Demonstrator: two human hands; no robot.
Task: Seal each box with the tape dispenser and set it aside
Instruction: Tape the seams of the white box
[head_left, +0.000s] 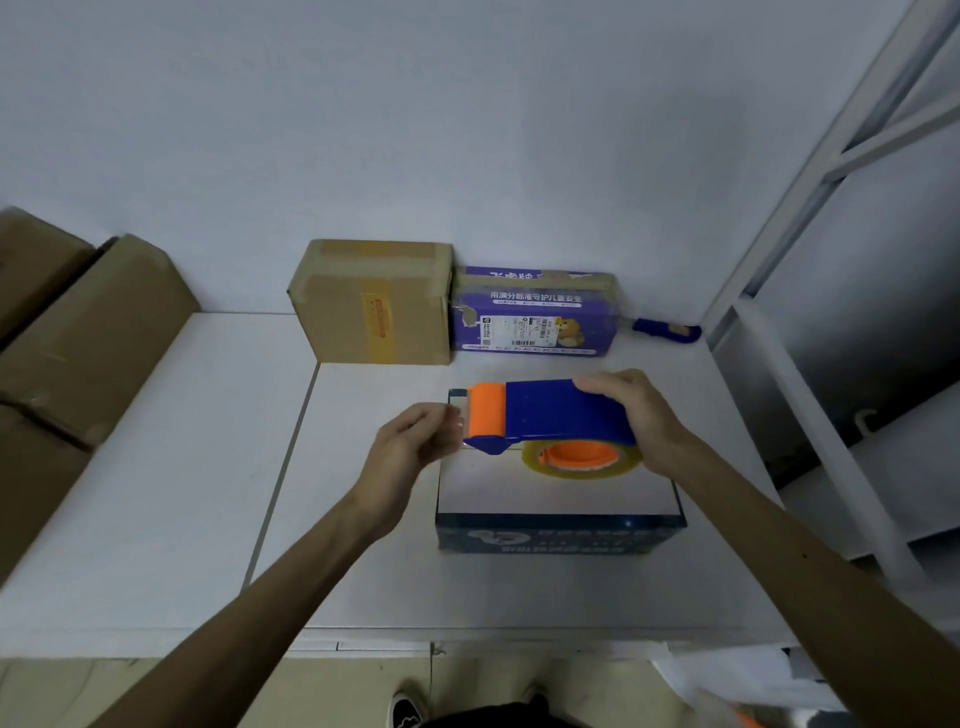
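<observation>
Far left, brown cartons (78, 332) stacked off to the side, sealed or not impossible to tell. At the back of the table (519, 587), brown box (371, 304) and purple box (532, 312) touching, both taped over, seemingly done and set aside. Up front, left hand (410, 449), fingers pinching the tape end (458, 410); tape dispenser (550, 421) poised over the blue box (556, 493), lid apparently bare; right hand (631, 415), fingers wrapped round the dispenser. Sealing only just starting.

The purple box (597, 312) reads "用满分标准守护儿童安全"; its white shipping label (519, 331) is too small to read.
</observation>
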